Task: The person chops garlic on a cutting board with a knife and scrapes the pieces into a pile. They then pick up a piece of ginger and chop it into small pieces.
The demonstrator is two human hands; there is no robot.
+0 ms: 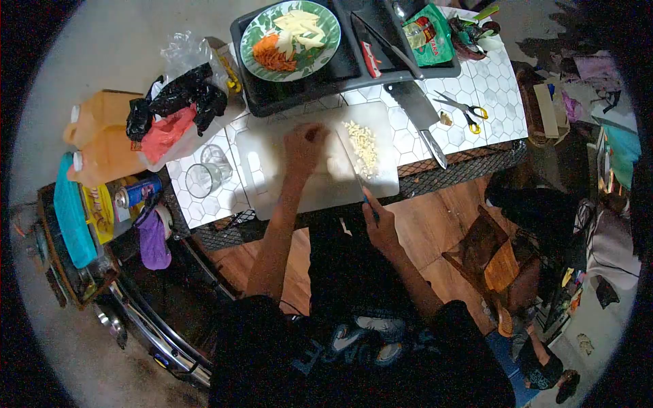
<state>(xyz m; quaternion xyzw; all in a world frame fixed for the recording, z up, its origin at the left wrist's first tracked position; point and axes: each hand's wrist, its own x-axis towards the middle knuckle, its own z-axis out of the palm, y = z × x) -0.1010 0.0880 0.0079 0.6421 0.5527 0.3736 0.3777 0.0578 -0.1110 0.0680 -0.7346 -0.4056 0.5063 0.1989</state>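
My right hand (382,228) is closed round the handle of a knife (355,166), its thin blade pointing away from me across the white cutting board (265,170). To the right of the blade lies a pile of small, pale yellow diced pieces (364,148). Left of it, whitish pieces (336,164) rest on the board, washed out by bright light. My left hand (307,144) hovers over or rests on the upper middle of the board, fingers curled in. Whatever may be inside those fingers cannot be made out.
Behind the board, a black tray (262,95) bears a green patterned plate (248,47) of cut vegetables and a green packet (432,41). A cleaver (416,105) and scissors (466,109) lie to the right. Drinking glasses (204,180) and orange jugs (109,136) stand left.
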